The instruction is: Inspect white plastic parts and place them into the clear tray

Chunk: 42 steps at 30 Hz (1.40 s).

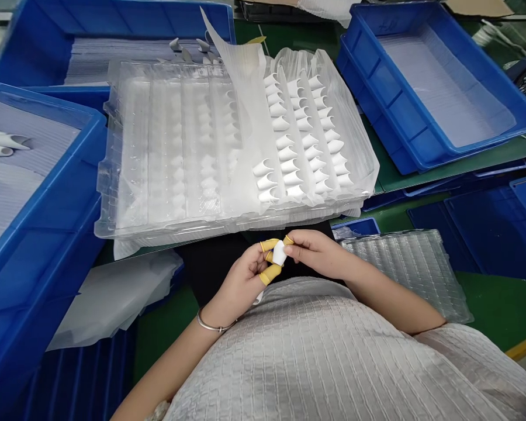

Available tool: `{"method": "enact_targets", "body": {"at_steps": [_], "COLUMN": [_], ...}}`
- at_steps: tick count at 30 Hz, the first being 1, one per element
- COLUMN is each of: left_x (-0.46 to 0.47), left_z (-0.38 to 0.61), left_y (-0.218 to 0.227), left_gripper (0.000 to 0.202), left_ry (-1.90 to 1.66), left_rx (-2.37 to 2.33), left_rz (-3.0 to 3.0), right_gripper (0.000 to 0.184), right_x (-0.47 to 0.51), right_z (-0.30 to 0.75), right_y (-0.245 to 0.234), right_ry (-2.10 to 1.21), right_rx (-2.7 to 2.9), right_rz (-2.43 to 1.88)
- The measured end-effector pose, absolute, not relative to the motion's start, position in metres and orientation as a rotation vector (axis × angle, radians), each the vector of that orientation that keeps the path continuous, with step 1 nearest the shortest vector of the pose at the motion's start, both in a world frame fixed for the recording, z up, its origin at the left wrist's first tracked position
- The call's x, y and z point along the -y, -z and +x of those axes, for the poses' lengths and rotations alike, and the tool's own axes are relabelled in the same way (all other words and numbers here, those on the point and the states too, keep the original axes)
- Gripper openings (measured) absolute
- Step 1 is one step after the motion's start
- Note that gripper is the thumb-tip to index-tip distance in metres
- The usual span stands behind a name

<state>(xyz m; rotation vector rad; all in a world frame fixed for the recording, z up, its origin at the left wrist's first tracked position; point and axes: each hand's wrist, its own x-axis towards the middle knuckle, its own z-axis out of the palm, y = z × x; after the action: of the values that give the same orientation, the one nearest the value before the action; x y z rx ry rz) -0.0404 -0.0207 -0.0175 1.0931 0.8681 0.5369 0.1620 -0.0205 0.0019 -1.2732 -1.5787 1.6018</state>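
Both hands meet just in front of my body, pinching one small white plastic part [279,252] between them. My left hand [245,278] wears yellow finger cots and a metal bracelet; its fingers are closed on the part from below and left. My right hand [315,250], also with a yellow cot on one fingertip, grips the part from the right. Just beyond the hands lies a stack of clear plastic trays [166,152] with rows of the same white parts [298,140], partly under a translucent sheet [245,76].
Blue bins surround the trays: one at left [39,234] with a few white parts, one at the back left [92,35], one at the back right [429,88] lined with clear film. An empty clear tray [412,269] lies at my right. White sheets [114,292] sit lower left.
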Motion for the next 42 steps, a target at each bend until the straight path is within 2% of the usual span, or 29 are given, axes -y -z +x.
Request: {"method": "enact_targets", "body": {"at_steps": [6, 13, 18, 24, 31, 42], "left_x": [0.022, 0.024, 0.024, 0.024, 0.023, 0.024], "left_z": [-0.037, -0.033, -0.031, -0.03, -0.031, -0.03], "left_y": [0.019, 0.02, 0.017, 0.017, 0.015, 0.015], "left_gripper": [0.025, 0.029, 0.03, 0.032, 0.033, 0.032], "left_ry": [-0.572, -0.607, -0.625, -0.636, -0.644, -0.633], "left_rx": [-0.972, -1.07, -1.071, -1.074, -1.004, -0.996], "left_rz": [1.051, 1.083, 0.996, 0.996, 0.909, 0.906], "right_gripper": [0.016, 0.014, 0.01, 0.014, 0.007, 0.011], "right_x": [0.025, 0.03, 0.028, 0.028, 0.028, 0.029], "right_z": [0.155, 0.143, 0.143, 0.141, 0.142, 0.142], "right_y": [-0.002, 0.007, 0.009, 0.007, 0.006, 0.003], "right_ry": [-1.711, -1.678, -1.775, -1.732, -1.765, -1.768], "right_rx": [1.326, 1.296, 1.214, 1.235, 1.195, 1.211], "right_rz": [-1.286, -1.359, -1.247, -1.311, -1.218, -1.244]}}
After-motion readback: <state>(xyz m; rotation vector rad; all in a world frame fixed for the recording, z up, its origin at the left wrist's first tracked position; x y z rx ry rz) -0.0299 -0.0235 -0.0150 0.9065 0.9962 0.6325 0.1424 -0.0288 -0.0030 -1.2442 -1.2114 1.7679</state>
